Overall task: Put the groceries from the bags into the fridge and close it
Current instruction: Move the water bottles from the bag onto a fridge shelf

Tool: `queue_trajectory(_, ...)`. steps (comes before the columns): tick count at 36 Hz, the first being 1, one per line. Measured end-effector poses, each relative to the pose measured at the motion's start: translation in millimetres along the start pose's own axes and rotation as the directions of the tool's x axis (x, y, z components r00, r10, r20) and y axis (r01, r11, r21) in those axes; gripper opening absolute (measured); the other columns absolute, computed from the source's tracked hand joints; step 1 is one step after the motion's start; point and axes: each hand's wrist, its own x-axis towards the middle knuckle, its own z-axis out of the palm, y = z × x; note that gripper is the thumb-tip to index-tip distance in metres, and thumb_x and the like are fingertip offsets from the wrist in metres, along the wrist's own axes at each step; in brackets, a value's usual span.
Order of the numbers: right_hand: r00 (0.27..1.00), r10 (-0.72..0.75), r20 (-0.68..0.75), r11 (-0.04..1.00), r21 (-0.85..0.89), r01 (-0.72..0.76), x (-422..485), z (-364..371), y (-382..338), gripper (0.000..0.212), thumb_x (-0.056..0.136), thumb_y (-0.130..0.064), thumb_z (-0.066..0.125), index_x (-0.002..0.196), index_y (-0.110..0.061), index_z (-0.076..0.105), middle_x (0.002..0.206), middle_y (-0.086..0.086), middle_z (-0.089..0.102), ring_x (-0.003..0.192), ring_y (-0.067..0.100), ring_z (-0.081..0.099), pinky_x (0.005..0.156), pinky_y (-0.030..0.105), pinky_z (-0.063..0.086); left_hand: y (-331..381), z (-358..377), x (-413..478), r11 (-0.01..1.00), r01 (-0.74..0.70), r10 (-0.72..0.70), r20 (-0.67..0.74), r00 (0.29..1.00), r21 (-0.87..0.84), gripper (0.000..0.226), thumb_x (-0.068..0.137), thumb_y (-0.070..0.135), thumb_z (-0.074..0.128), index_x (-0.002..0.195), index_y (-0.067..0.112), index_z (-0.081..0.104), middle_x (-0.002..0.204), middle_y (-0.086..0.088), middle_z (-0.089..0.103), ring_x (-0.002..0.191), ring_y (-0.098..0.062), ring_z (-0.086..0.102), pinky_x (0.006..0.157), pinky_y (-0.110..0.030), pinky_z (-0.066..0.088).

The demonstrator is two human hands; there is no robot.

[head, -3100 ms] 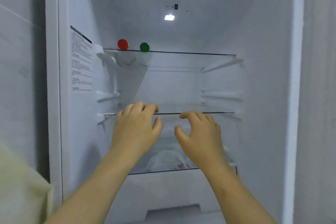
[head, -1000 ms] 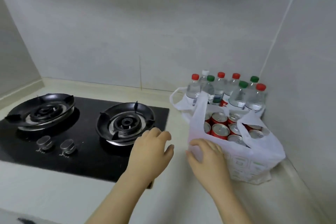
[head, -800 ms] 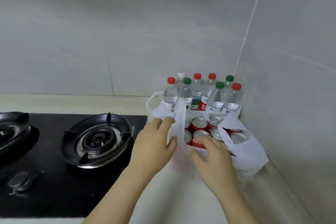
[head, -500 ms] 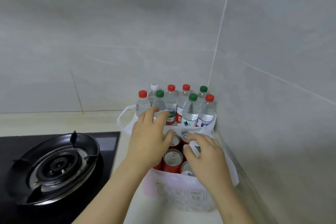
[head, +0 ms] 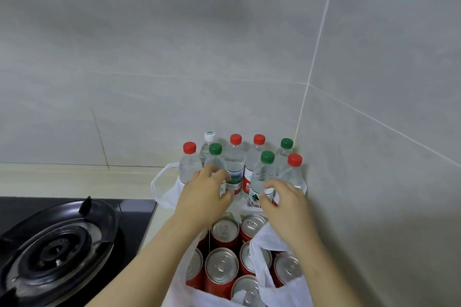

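1. Eight water bottles (head: 235,157) stand upright in a white bag (head: 163,184) at the corner of the surface (head: 74,178), against the tiled wall (head: 174,57). Four caps are red, three green, one white.
2. The left hand (head: 203,198) has its grip curled round the left green-capped bottle (head: 215,154), fingers across the body and thumb on the bottle's right side.
3. The right hand (head: 287,204) has its grip wrapped round the right green-capped bottle (head: 264,172), fingers over the shoulder and thumb lower on the label.
4. Both forearms pass over a second white bag (head: 264,239), just in front of the first. It is packed with upright red cans (head: 220,266), silver tops up.
5. A black gas burner (head: 57,244) sits left of the bags.
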Motion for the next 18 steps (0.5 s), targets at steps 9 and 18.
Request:
queue_trajectory(9,0.992,0.081,-0.096,0.994,0.078,-0.073,45.6,-0.4,25.7,0.019,0.085,-0.019,0.06,0.103,-0.015,0.064,0.107,0.0,0.064,0.106,0.022,0.054,0.091,0.037,0.044,24.8,32.1,57.4,0.979,-0.011,0.025,0.064,0.998,-0.204,0.058,0.09,0.028,0.053,0.142,0.02,0.029,0.145,-0.003,0.034,0.129,-0.02,0.039,0.101,-0.031,0.036)
queue_trajectory(18,0.987,0.131,-0.093,0.991,0.052,-0.127,46.3,-0.7,46.0,0.021,0.086,-0.018,0.06,0.106,-0.017,0.064,0.106,-0.002,0.062,0.1,0.018,0.054,0.071,0.017,0.029,54.2,70.4,109.7,0.742,0.285,-0.115,0.304,0.946,-0.607,0.052,0.076,0.024,0.072,0.12,0.012,0.05,0.112,-0.002,0.058,0.105,-0.018,0.055,0.097,-0.034,0.044)
